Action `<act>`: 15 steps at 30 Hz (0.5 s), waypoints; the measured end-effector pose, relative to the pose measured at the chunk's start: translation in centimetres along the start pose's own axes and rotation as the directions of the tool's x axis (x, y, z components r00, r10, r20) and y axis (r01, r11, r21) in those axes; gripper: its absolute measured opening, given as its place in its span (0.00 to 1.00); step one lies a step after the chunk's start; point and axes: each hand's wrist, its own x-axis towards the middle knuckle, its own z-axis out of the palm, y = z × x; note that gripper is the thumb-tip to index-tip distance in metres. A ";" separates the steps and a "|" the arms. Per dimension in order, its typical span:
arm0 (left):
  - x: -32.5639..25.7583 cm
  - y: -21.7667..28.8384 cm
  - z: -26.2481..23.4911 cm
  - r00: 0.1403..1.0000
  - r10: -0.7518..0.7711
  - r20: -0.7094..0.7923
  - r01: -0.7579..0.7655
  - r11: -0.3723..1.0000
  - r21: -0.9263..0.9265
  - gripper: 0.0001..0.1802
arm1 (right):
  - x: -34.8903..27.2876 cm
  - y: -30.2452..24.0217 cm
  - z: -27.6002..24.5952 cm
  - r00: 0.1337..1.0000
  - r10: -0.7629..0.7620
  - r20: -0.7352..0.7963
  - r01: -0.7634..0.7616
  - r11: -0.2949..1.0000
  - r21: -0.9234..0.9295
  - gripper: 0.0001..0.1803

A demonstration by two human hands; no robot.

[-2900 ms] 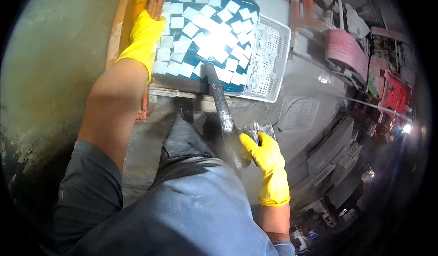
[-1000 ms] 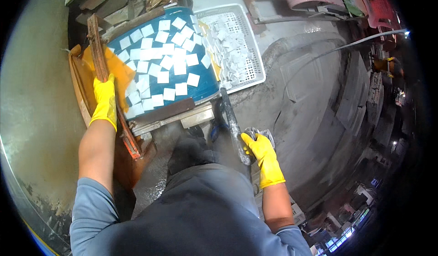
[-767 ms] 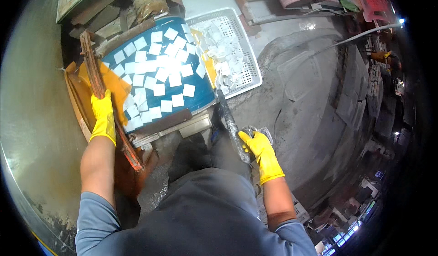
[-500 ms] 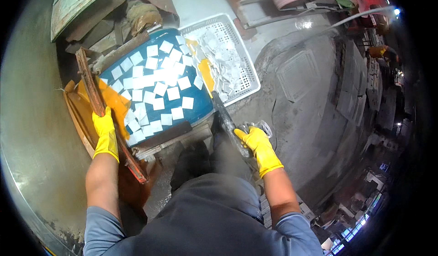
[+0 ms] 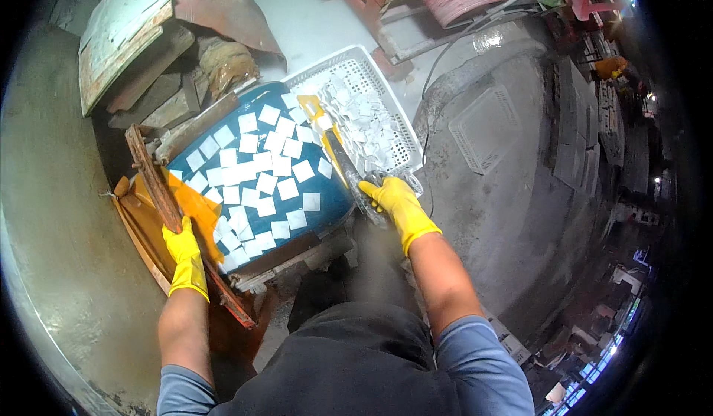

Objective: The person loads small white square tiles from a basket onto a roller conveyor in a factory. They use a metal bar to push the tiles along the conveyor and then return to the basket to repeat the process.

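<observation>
The right hand point(image 5: 397, 208) has its fingers curled around the near end of a dark tube point(image 5: 343, 160), with no visible gap. In the last half-second, hand and tube have swung up and inward: the tube's far end, ahead and left of this grip, now lies over the yellow strip point(image 5: 310, 107) between the blue belt point(image 5: 329, 199) and the white basket point(image 5: 397, 149), so it seems to bear on that seam. The white tiles point(image 5: 287, 188) spread between the 2 grips look little changed on the belt. The left hand point(image 5: 182, 256) stays wrapped around a rusty bar point(image 5: 152, 182), which runs ahead of and behind that grip, the orange sheet point(image 5: 197, 204) just to its right
</observation>
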 end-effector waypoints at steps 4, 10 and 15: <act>1.0 -1.9 0.4 0.999 0.053 0.004 -0.052 0.998 -0.040 0.33 | 1.2 -0.6 0.7 0.994 0.107 -0.002 -0.105 0.979 0.176 0.36; 0.6 -0.7 0.4 1.000 -0.019 0.013 0.019 1.000 -0.017 0.34 | -2.2 3.9 1.7 0.993 0.121 -0.004 -0.117 0.971 0.206 0.34; 1.0 -1.7 0.3 0.999 0.036 0.040 -0.036 0.999 -0.002 0.32 | -7.5 8.3 2.6 0.984 0.134 -0.117 -0.131 0.991 0.038 0.36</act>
